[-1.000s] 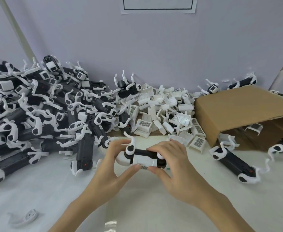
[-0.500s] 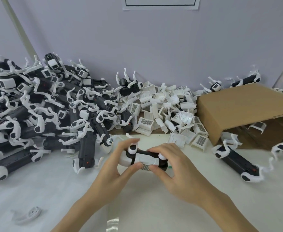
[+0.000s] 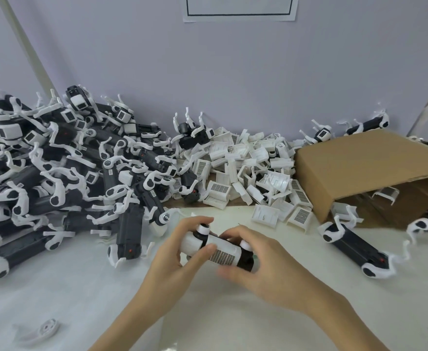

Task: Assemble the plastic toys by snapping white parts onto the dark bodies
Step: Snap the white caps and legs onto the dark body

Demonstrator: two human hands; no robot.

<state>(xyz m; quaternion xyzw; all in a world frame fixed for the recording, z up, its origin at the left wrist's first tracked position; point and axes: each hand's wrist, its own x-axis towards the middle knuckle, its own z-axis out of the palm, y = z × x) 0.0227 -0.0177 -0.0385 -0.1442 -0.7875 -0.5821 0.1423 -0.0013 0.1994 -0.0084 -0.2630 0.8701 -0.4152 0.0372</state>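
Both my left hand [image 3: 172,252] and right hand [image 3: 263,264] grip the dark body [image 3: 244,259], fingers curled around its white cover [image 3: 220,250]; rigid, light, probably slippery, so I'd hold the ends.

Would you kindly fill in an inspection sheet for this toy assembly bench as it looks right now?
Surface: white table, with a paler sheet under the hands.
Job's things: one toy body with a white grilled cover on it, held above the table; a heap of white covers at the back; a big pile of toys on the left.
Clutter: a loose white piece near the front left; a toy lying on the right.
Grips: left hand holds the body's left end; right hand holds its right end.
Cables: nothing seen.
Surroundings: tipped cardboard box on the right; grey wall with a paper sheet.
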